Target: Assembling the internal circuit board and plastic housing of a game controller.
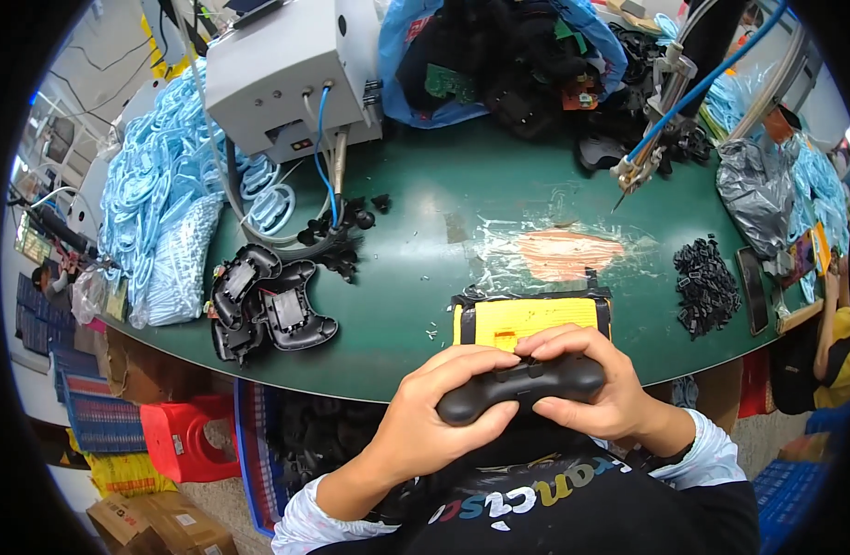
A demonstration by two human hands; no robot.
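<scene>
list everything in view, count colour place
controller: one, black, in both hands
pad: one, yellow, before the hands
controller shells: several, black, table's left
small parts: many, black, table's right
flat slab: one, dark, right edge
plastic pieces: many, light blue, both sides
machine box: one, grey, back left
stuffed bag: one, blue, back centre
needle tool: one, metallic, upper right
table: one, green, centre
stool: one, red, lower left
co-worker: one, yellow clothing, right
left hand: one, bare, on controller
right hand: one, bare, on controller
</scene>
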